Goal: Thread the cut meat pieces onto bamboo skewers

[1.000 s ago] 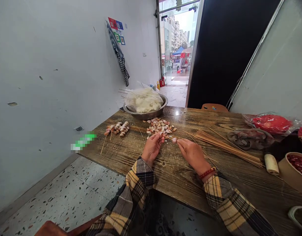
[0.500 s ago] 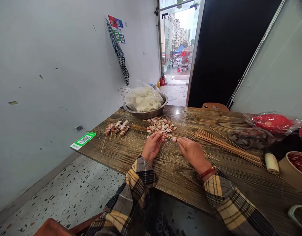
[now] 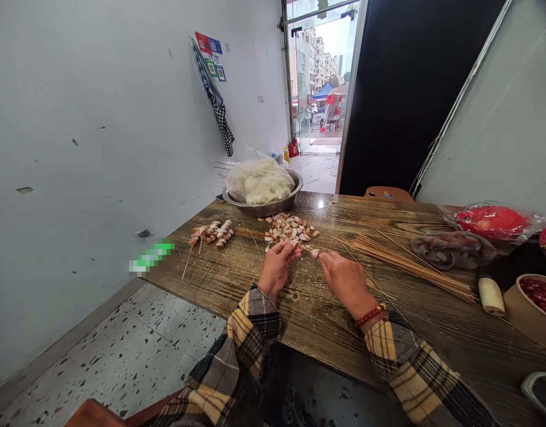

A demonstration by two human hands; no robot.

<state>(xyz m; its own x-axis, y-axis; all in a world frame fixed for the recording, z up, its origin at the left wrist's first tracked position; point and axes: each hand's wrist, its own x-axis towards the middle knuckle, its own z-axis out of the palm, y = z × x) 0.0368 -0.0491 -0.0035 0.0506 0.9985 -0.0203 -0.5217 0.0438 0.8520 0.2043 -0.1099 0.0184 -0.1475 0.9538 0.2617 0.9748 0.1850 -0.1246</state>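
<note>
My left hand rests on the wooden table, fingers curled and pinched on small pale pieces at the near edge of a heap of cut food pieces. My right hand pinches a thin bamboo skewer with one pinkish piece at its tip, just right of the left fingers. Finished skewers lie to the left of the heap.
A metal bowl with a bag of white food stands at the far edge. A bundle of bare skewers lies to the right, then bagged dark and red foods, a round tub and a chair back.
Both hands have stayed close together by the heap; the right hand has shifted slightly left, toward the left hand. Nothing else moved.
</note>
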